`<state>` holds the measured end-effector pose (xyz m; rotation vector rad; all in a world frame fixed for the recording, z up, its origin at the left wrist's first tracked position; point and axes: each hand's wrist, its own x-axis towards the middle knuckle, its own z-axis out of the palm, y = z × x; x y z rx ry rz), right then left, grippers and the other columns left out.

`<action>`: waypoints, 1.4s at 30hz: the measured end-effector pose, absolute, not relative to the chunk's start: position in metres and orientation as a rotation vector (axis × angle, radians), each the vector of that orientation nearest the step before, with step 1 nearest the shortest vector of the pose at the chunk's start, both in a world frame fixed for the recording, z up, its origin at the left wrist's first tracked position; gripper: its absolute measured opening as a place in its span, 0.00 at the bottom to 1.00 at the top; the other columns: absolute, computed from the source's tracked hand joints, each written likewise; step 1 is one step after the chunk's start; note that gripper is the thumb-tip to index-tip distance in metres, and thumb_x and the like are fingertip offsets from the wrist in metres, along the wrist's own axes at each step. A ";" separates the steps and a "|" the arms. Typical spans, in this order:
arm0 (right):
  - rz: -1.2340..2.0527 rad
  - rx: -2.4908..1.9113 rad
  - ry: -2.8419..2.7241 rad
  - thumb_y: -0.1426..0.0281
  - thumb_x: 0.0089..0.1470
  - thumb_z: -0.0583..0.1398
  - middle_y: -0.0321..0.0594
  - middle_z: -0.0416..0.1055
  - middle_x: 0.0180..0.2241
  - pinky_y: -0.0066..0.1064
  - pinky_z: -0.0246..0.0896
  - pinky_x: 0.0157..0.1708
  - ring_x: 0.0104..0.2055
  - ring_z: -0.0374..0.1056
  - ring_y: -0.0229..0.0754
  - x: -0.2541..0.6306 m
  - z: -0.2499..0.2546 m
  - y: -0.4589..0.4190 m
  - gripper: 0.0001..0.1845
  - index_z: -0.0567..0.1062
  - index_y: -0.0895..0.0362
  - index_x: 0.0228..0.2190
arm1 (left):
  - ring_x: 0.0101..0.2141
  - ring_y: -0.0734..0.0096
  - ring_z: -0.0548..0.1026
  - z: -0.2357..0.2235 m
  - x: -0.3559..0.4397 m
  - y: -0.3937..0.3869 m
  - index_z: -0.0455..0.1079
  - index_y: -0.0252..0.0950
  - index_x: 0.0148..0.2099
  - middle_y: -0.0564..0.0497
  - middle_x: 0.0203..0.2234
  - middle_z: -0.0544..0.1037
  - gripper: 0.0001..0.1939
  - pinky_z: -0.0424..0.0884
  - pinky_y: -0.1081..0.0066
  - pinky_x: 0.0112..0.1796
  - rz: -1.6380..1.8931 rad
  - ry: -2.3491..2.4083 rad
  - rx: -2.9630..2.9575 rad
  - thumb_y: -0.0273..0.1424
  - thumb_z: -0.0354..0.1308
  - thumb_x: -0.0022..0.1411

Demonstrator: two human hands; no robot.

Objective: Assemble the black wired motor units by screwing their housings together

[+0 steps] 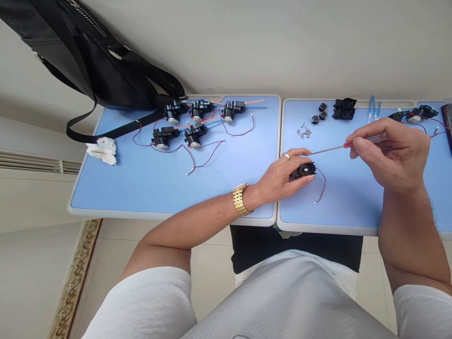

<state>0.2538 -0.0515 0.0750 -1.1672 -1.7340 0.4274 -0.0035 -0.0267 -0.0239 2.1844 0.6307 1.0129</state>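
Note:
My left hand is closed around a small black motor housing, pressing it to the blue table top. A thin red-and-black wire with a white plug trails from its right side. My right hand grips a screwdriver by its clear and red handle. The shaft points left, and its tip is close to my left index finger, above the housing. Whether a screw sits on the tip is too small to tell. Beyond the left hand lies a loose pile of small screws.
Several black motor assemblies with wires lie on the left table. Round black parts, black housings, blue strips and another assembly are at the back right. A black bag and crumpled tissue sit left.

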 end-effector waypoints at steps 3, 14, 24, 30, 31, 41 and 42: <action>0.397 -1.139 -1.680 0.63 0.66 0.68 0.32 0.79 0.26 0.43 0.59 0.21 0.25 0.72 0.44 0.256 0.075 -0.053 0.05 0.85 0.40 0.36 | 0.57 0.59 0.83 -0.023 -0.003 -0.026 0.76 0.36 0.60 0.38 0.55 0.84 0.19 0.81 0.60 0.56 0.981 0.648 2.152 0.44 0.64 0.78; 0.214 -1.094 -1.854 0.71 0.65 0.65 0.29 0.79 0.26 0.44 0.57 0.21 0.20 0.66 0.42 0.251 0.083 -0.069 0.12 0.83 0.40 0.33 | 0.42 0.65 0.84 -0.013 -0.004 -0.028 0.78 0.37 0.59 0.47 0.44 0.87 0.23 0.80 0.67 0.48 0.714 0.851 2.037 0.50 0.60 0.78; 0.179 -1.016 -1.956 0.77 0.59 0.66 0.28 0.79 0.27 0.38 0.59 0.21 0.22 0.68 0.39 0.246 0.079 -0.064 0.12 0.79 0.46 0.32 | 0.43 0.66 0.84 -0.016 -0.003 -0.028 0.78 0.36 0.59 0.46 0.46 0.87 0.22 0.80 0.68 0.48 0.741 0.813 2.075 0.48 0.61 0.78; 0.188 -1.012 -1.950 0.77 0.57 0.67 0.29 0.77 0.24 0.35 0.59 0.19 0.20 0.66 0.37 0.246 0.077 -0.060 0.10 0.79 0.47 0.31 | 0.47 0.64 0.85 -0.017 -0.003 -0.028 0.78 0.36 0.60 0.44 0.48 0.87 0.23 0.80 0.66 0.53 0.730 0.798 2.091 0.49 0.61 0.78; 0.189 -1.017 -1.957 0.77 0.57 0.67 0.29 0.78 0.24 0.35 0.59 0.20 0.20 0.66 0.37 0.246 0.077 -0.059 0.10 0.80 0.47 0.31 | 0.47 0.64 0.85 -0.017 -0.003 -0.028 0.78 0.36 0.60 0.44 0.48 0.87 0.23 0.80 0.66 0.53 0.729 0.794 2.096 0.49 0.61 0.78; 0.228 -1.076 -1.996 0.78 0.60 0.65 0.27 0.77 0.26 0.38 0.61 0.23 0.22 0.66 0.39 0.245 0.079 -0.063 0.13 0.79 0.44 0.33 | 0.48 0.63 0.85 -0.018 -0.003 -0.029 0.78 0.37 0.61 0.44 0.49 0.87 0.23 0.80 0.65 0.53 0.717 0.803 2.105 0.49 0.61 0.78; 0.237 -1.088 -2.005 0.78 0.61 0.64 0.27 0.77 0.26 0.39 0.62 0.24 0.22 0.66 0.40 0.245 0.079 -0.064 0.13 0.78 0.44 0.33 | 0.48 0.63 0.85 -0.018 -0.003 -0.029 0.78 0.37 0.61 0.44 0.49 0.87 0.22 0.80 0.65 0.53 0.721 0.801 2.107 0.49 0.61 0.78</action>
